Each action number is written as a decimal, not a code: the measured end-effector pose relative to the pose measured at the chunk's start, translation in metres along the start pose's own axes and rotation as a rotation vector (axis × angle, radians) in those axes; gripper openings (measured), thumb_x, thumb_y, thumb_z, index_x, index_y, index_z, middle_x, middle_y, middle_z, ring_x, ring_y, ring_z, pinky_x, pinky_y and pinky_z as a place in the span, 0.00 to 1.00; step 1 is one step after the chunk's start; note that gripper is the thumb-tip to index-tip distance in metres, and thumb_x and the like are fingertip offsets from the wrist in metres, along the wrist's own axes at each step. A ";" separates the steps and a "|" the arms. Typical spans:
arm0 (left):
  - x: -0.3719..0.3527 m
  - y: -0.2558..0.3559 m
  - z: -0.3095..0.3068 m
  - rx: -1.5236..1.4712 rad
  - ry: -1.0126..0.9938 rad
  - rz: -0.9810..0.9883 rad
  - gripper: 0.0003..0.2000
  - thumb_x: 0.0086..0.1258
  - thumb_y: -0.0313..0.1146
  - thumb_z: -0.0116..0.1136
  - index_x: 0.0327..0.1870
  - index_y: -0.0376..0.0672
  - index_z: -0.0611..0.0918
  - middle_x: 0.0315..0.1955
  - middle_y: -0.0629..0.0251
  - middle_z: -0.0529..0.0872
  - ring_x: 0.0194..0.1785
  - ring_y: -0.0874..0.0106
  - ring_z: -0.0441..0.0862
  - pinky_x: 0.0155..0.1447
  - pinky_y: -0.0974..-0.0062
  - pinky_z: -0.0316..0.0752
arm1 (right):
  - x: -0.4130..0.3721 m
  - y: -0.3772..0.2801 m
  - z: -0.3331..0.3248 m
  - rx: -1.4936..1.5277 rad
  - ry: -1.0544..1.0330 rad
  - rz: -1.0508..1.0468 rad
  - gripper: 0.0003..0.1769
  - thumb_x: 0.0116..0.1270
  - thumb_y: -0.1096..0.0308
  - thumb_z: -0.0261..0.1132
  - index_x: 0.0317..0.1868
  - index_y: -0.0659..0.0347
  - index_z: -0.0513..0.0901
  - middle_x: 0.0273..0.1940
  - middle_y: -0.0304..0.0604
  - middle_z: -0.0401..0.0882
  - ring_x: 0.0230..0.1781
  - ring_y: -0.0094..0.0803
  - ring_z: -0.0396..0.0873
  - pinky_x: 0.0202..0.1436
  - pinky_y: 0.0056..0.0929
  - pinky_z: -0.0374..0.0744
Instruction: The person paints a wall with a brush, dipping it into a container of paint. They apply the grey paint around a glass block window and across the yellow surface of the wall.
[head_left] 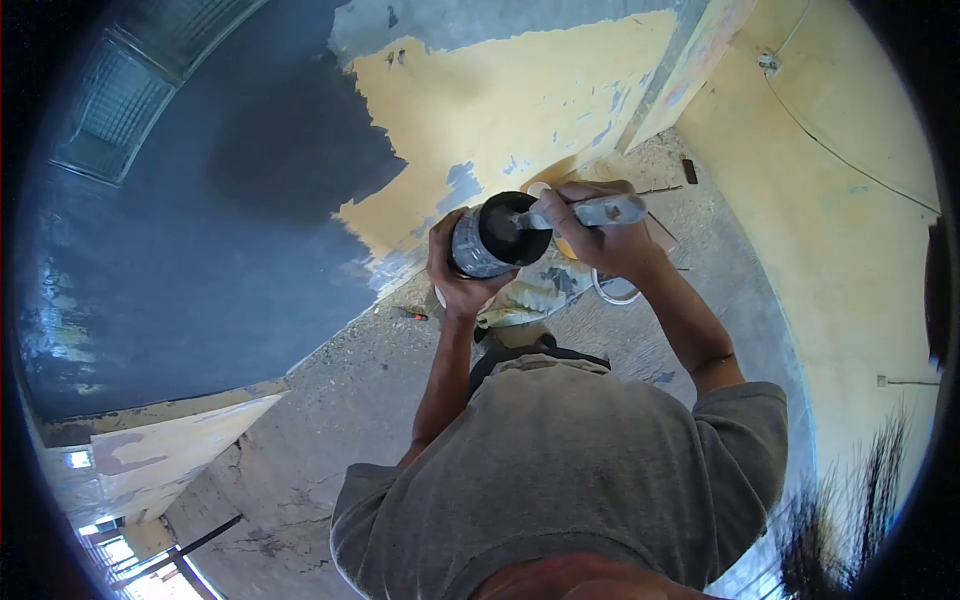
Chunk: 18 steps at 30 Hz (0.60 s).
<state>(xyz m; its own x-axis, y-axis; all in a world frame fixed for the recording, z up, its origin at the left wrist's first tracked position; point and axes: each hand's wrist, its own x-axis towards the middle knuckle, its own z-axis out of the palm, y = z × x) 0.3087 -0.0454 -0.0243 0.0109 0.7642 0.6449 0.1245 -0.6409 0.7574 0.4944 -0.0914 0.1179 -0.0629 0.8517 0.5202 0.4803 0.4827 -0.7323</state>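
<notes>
My left hand [462, 268] is wrapped around the side of a paint-smeared pot [476, 246], tilted so that its dark inside faces me. My right hand [612, 238] is closed around what looks like a paintbrush [608, 210], with a pale, stained flat handle. The brush's working end reaches over the rim into the pot's mouth, so its tip is hard to make out. In front of my hands stands a wall with dark grey paint [240, 220] on the left and a ragged yellow area [490, 100] on the right.
A white ring-shaped rim [614, 290] and a crumpled, stained sheet [530, 300] lie on the concrete floor [370, 370]. A small red-and-black object [410, 315] lies near the wall base. A yellow side wall [850, 150] with a cable stands to the right.
</notes>
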 end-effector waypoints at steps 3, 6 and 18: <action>0.004 -0.012 -0.002 -0.044 -0.008 0.021 0.43 0.28 0.37 0.81 0.55 0.38 0.75 0.49 0.55 0.79 0.51 0.60 0.79 0.56 0.63 0.75 | 0.005 -0.001 0.007 -0.031 -0.063 0.044 0.11 0.68 0.68 0.60 0.29 0.66 0.82 0.17 0.40 0.76 0.16 0.24 0.75 0.21 0.24 0.71; 0.004 -0.025 -0.001 -0.100 -0.010 0.047 0.43 0.29 0.37 0.82 0.55 0.37 0.74 0.50 0.55 0.79 0.51 0.61 0.79 0.56 0.63 0.74 | 0.009 -0.005 0.008 0.140 -0.079 0.357 0.13 0.69 0.66 0.60 0.29 0.65 0.82 0.17 0.38 0.76 0.13 0.22 0.71 0.17 0.22 0.67; 0.023 -0.057 -0.018 -0.139 0.010 -0.034 0.42 0.33 0.37 0.81 0.56 0.36 0.74 0.48 0.56 0.81 0.51 0.62 0.80 0.57 0.65 0.74 | 0.005 -0.022 0.009 0.331 0.720 0.583 0.16 0.67 0.64 0.58 0.29 0.70 0.79 0.15 0.46 0.74 0.06 0.25 0.65 0.06 0.22 0.58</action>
<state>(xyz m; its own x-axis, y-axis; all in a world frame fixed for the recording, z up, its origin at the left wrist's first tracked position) 0.2842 0.0078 -0.0512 -0.0014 0.7852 0.6193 -0.0140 -0.6193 0.7851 0.4757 -0.0959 0.1326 0.7073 0.6996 0.1013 -0.0093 0.1525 -0.9883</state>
